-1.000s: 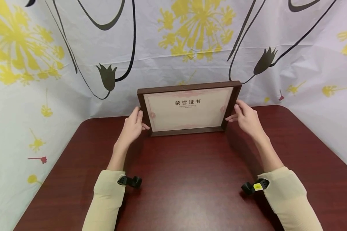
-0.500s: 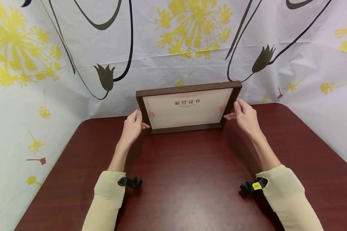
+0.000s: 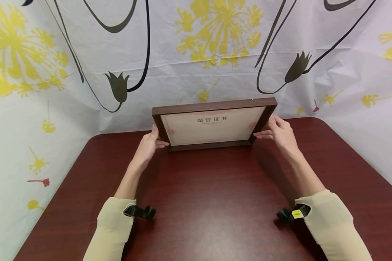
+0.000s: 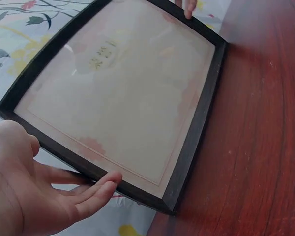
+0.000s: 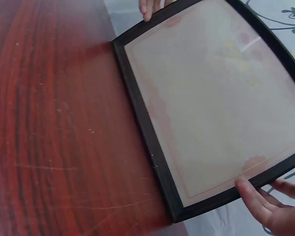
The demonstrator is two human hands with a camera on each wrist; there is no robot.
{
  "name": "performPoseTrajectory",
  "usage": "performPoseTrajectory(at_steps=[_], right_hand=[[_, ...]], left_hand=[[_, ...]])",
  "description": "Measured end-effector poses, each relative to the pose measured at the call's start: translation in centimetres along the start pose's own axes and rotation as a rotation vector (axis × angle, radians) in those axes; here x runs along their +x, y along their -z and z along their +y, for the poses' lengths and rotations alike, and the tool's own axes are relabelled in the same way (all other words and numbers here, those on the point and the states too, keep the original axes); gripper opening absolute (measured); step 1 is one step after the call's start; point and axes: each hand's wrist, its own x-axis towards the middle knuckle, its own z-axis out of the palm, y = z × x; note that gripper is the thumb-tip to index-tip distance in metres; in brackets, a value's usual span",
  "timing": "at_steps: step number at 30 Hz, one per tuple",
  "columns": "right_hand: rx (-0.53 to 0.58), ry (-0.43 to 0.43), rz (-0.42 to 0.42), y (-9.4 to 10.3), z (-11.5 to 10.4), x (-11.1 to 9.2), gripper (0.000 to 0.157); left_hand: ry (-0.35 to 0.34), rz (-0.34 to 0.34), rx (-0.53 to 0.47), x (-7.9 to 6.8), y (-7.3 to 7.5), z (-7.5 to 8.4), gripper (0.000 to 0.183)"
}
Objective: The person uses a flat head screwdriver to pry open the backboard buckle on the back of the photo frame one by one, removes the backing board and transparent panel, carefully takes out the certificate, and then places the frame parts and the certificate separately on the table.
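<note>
A dark brown picture frame [image 3: 214, 105] stands on its lower edge near the back of the table, its top tipped toward me. Behind its glass is a cream certificate [image 3: 209, 132] with pink ornaments and dark Chinese characters. My left hand [image 3: 147, 146] holds the left side, two fingertips at the front edge near the lower corner, as the left wrist view shows. At the opposite side, my right hand [image 3: 283, 137] holds the frame, with a fingertip [image 5: 242, 183] on the front rim. The frame's back is hidden.
The reddish-brown wooden table [image 3: 209, 203] extends toward me from the frame. Close behind and along both sides hangs a white cloth [image 3: 189, 79] printed with yellow flowers and dark stems. Each wrist wears a black camera strap [image 3: 138, 212].
The frame's top has tipped further toward me, so more of its upper edge shows. Both hands have stayed at its sides, and the forearms have spread slightly apart.
</note>
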Motion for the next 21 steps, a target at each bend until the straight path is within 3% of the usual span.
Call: performPoseTrajectory(at_steps=[5,11,18,21], right_hand=[[0.049,-0.048,-0.031,0.2,-0.2,-0.3,0.054],[-0.022,-0.057,-0.072,0.6,-0.4,-0.8,0.065],[-0.314,-0.054,-0.156,1.4,-0.9,-1.8,0.057],[-0.335,-0.079,-0.165,1.4,-0.9,-1.9,0.047]], left_hand=[[0.017,-0.073,-0.030,-0.4,0.2,0.0,0.082],[-0.004,-0.108,-0.116,-0.8,0.2,0.0,0.079],[0.018,-0.117,-0.093,-1.2,0.4,-0.5,0.088],[0.015,-0.127,-0.059,-1.3,0.5,-0.7,0.088]])
